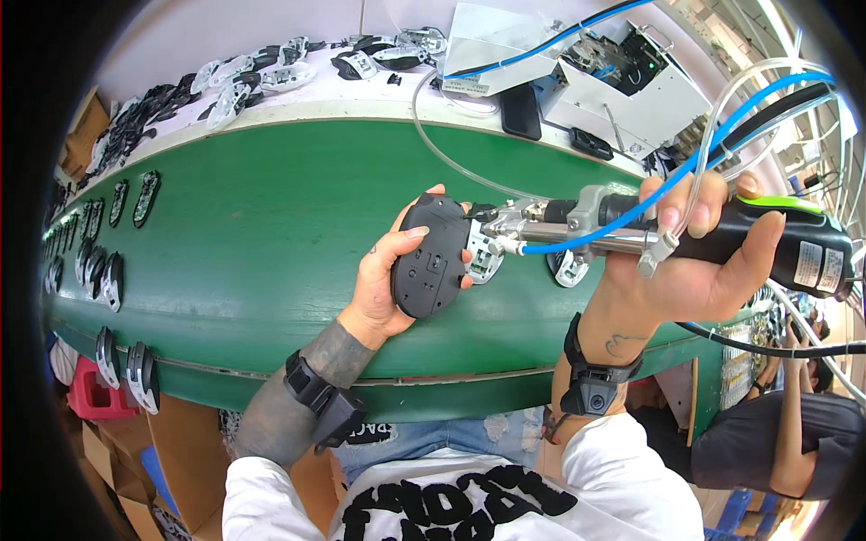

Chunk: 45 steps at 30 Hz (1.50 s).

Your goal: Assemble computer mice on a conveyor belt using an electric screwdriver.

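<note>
My left hand (374,284) grips a black computer mouse (431,261) over the green belt, its underside with screw holes turned up. The thumb lies on the near face and the other fingers wrap behind it. My right hand (690,261) is closed round a black powered screwdriver (798,236) with a green strip, held sideways. The tool's metal front end (514,225) points left, close to the mouse's right edge; I cannot tell whether it touches. Below that end lies a white-and-black mouse part (484,257), partly covered. Another white mouse shell part (568,269) lies to its right.
Mouse parts stand in rows on the green belt (253,225) at left. White shells (233,99) and black pieces crowd the back shelf, beside a white machine box (622,108). A blue hose (658,194) loops from the tool. A co-worker (776,433) sits at right.
</note>
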Available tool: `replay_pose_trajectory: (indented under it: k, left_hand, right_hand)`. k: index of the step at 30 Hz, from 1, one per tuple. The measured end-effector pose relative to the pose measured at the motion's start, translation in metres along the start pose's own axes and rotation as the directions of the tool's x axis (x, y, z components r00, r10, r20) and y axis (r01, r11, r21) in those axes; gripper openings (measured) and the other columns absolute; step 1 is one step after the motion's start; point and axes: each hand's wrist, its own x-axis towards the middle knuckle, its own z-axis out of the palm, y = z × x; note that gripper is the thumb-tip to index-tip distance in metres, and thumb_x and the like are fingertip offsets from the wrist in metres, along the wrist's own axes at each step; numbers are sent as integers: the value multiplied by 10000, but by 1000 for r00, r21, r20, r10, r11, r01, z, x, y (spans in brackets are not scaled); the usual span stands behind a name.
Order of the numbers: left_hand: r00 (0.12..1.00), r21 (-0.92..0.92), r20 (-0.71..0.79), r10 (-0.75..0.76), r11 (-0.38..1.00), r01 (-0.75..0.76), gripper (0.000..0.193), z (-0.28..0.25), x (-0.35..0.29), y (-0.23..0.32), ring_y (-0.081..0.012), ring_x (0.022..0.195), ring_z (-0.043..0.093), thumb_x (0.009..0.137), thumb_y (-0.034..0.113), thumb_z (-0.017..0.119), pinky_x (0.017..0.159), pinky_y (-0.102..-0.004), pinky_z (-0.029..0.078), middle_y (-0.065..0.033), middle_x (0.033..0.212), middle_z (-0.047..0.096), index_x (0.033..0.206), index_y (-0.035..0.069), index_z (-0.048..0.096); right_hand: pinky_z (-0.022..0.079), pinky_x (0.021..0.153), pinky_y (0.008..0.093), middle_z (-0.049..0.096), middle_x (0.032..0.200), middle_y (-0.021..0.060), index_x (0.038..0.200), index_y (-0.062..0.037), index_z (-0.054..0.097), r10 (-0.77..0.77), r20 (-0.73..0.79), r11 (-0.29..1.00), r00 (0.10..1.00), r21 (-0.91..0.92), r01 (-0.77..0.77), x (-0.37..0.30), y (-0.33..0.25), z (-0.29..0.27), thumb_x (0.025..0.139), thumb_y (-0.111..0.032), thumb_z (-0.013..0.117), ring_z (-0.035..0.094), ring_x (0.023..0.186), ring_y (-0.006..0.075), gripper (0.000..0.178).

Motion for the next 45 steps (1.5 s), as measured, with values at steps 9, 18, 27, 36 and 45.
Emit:
replay_pose_trajectory:
  k: [9,18,27,36,45]
  left_hand:
    - [956,113,-226,185,980,-163,525,-23,13,15,-244,880,577,824,236,523,698,-417,539,-84,1151,475,1314,131,365]
    - [950,39,-175,258,966,-255,531,-20,7,17,-255,888,566,815,236,506,707,-427,537,-109,1181,453,1313,122,361]
    - [953,-5,-148,265,963,-268,528,-17,6,17,-248,882,566,816,233,495,692,-421,538,-117,1193,458,1314,119,360]
    - [958,-47,-129,258,963,-266,505,-13,4,12,-258,874,562,825,229,480,682,-416,532,-118,1202,455,1305,122,367]
    - [902,142,-347,257,965,-221,538,-23,13,11,-207,863,567,813,249,544,683,-392,537,-75,1092,462,1311,134,375]
  right_hand:
    - [347,554,275,406,605,1,1016,-43,487,76,74,975,994,202,-89,-5,-29,11,853,-373,563,454,543,131,375]
    - [432,594,337,501,699,47,1171,-71,376,160,208,960,965,194,-201,-26,-5,24,948,-435,386,468,498,164,428]
    - [421,561,317,516,711,51,1167,-70,373,153,215,970,965,154,-188,-21,-5,21,947,-429,387,470,500,162,422]
    - [406,541,296,481,680,36,1136,-69,394,188,137,966,973,153,-208,-27,-1,31,932,-445,405,454,496,138,428]
    - [378,636,315,472,692,35,1130,-99,402,168,251,940,953,252,-232,-13,-38,7,911,-443,481,512,641,172,415]
